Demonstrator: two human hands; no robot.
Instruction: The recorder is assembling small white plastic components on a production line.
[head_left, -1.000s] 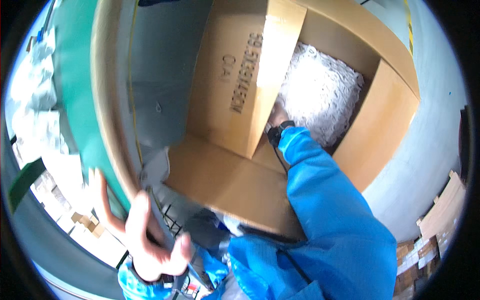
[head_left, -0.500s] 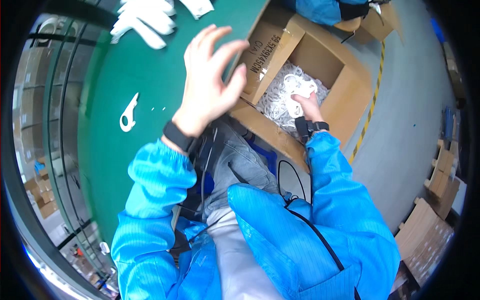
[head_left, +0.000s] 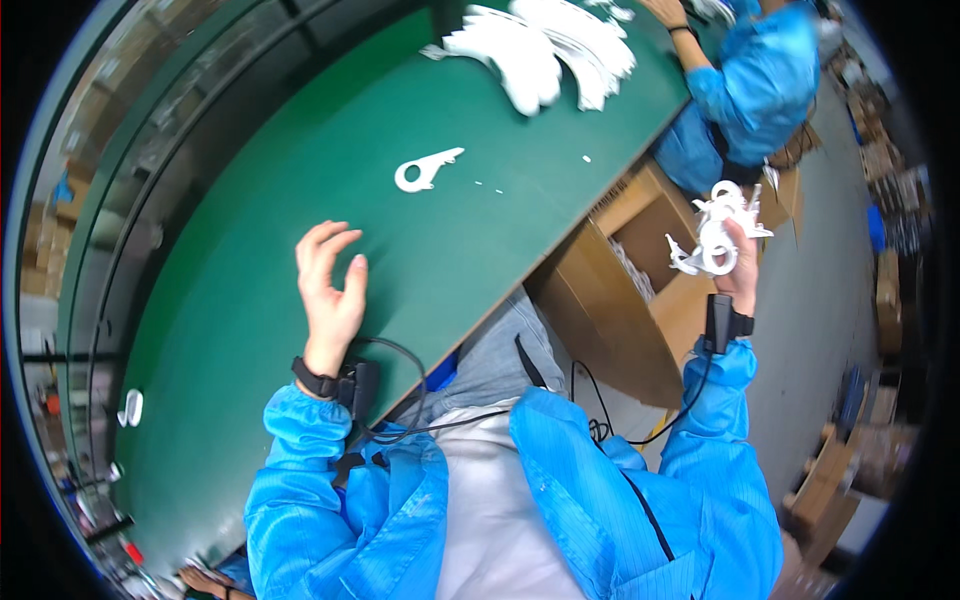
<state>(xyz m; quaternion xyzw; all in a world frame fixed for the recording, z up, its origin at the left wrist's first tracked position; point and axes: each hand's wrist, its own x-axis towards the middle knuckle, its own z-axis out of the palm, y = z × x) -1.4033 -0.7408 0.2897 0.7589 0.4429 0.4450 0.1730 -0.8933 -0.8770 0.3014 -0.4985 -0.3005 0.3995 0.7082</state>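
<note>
My right hand (head_left: 741, 270) is closed around a bunch of white plastic ring-ended parts (head_left: 718, 235), held up to the right of the open cardboard box (head_left: 605, 300). The tangled rings and thin tails hide parts of the fingers. My left hand (head_left: 330, 298) hovers over the green table (head_left: 260, 330), fingers apart and loosely curved, with nothing in it. Beyond it lies a single white ring-ended part (head_left: 436, 166), flat on the table. Inside the box, a little of the heap of white parts (head_left: 632, 272) shows.
Stacked white curved parts (head_left: 505, 60) lie at the table's far side. At the far right a co-worker in a blue sleeve (head_left: 715, 92) reaches over the table. Black cables (head_left: 600, 430) hang by my lap. Another person's hand (head_left: 200, 582) shows at the lower left.
My right hand has come up out of the box with a bunch of white parts. My left hand has moved lower and leftward in view. The view has swung toward the table.
</note>
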